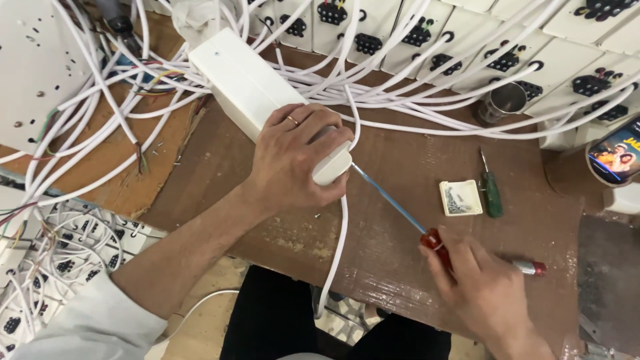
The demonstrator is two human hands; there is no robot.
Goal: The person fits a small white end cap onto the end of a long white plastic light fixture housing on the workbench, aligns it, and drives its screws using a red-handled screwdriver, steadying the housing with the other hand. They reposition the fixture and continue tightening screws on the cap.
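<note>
My left hand (297, 163) grips the near end of a long white plastic extension box (247, 83) lying diagonally on the brown workbench (400, 160). A white cable (335, 253) leaves that end and hangs over the bench's front edge. My right hand (483, 287) holds a red-handled screwdriver (437, 240); its blue shaft (390, 197) points up-left, with the tip at the box's end under my left fingers.
A green-handled screwdriver (492, 190) and a small white box of screws (461, 198) lie at right. A steel cup (503, 101) stands behind. Several white socket boxes (427, 33) with tangled white cables fill the back. A phone (617, 155) sits at far right.
</note>
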